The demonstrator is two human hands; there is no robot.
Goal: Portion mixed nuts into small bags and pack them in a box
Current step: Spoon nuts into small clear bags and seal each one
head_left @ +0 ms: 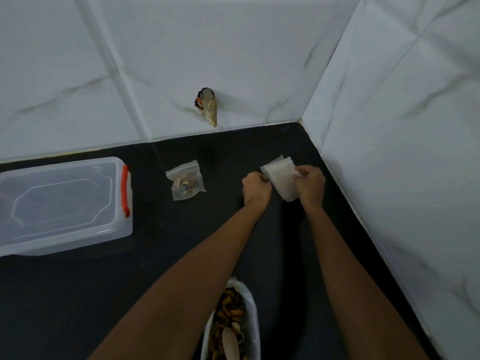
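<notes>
Two hands meet on a small stack of empty bags at the far right of the black tabletop, close to the corner of the tiled wall. The left hand has its fingers curled and pinches the stack's left edge. The right hand pinches the right edge from the other side, so the stack lies directly between them. Its long side runs from far-left to near-right, and it seems lifted slightly at the far end.

Peeling off one bag looks like the step in hand, and either hand is placed for it. A filled bag lies flat to the left, well apart from the stack. Farther left stands the box, lid on, with its red latch facing the bags. The nuts sit in a white dish with a spoon, near the person and between the forearms. Nothing lies between the stack and the dish.
</notes>
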